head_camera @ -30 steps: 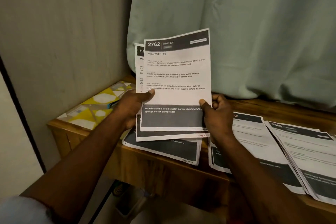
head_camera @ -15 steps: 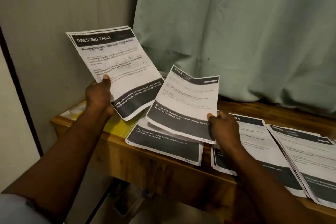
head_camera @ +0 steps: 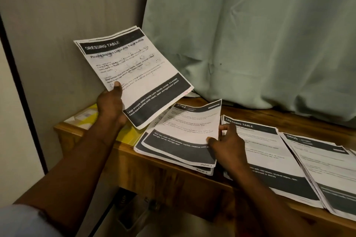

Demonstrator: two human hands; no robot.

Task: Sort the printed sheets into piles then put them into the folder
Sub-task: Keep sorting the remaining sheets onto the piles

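A small stack of sheets (head_camera: 134, 75) is held up off the tabletop (head_camera: 169, 181) by the left hand (head_camera: 110, 105), thumb pressed on the front and the fingers curled behind, so it's clamped at the lower left edge. The top one is headed "DRESSING TABLE", with "Pouring Skincare Lotion into Travel Bottles" under it. The dark band at the bottom lists a large skincare lotion bottle, a funnel and travel-sized bottles.

A single sheet numbered 2762 (head_camera: 185, 129) is pinched at its right edge by the right hand (head_camera: 227, 144). It's laid on the left pile (head_camera: 173, 159) with its far end bowed up. Its band reads "Wall tiles (with oil stains/water marks)... sponge, corner storage spot".

Just right of that, a second pile (head_camera: 269, 156) headed "DRESSING TABLE" is seen, then a third pile (head_camera: 327, 171) whose number is too blurred to read.

A yellow folder (head_camera: 88, 119) is tucked at the tabletop's left end, partly hidden by the left hand and its stack. A pale green curtain (head_camera: 250, 34) is hung behind.
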